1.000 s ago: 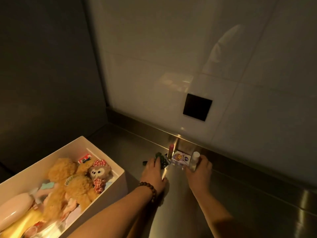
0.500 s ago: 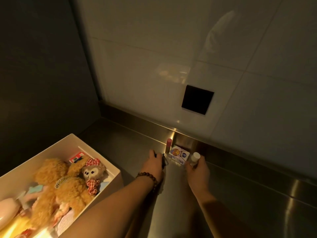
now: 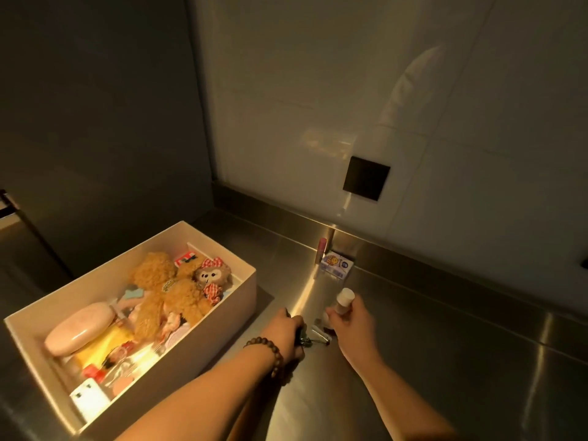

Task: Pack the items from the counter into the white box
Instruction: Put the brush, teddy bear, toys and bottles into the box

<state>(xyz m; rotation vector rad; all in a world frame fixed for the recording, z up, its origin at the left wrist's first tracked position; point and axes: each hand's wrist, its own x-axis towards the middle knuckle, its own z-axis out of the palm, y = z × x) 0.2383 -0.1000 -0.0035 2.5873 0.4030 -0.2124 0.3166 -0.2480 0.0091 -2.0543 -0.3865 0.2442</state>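
The right hand (image 3: 350, 323) grips a small white-capped bottle (image 3: 343, 301); the left hand (image 3: 288, 332) closes on something dark, unclear. Carry both over the white box (image 3: 219, 316) and set them gently beside the plush bears (image 3: 171, 294).

One white box (image 3: 219, 308); two plush bears (image 3: 165, 294); two hands (image 3: 288, 331).

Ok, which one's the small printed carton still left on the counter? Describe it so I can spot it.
Find the black square plate on the wall. Directly below, against the backsplash, sits the small carton, right of the upright pink tube. It alone is boxy, with a cartoon print.
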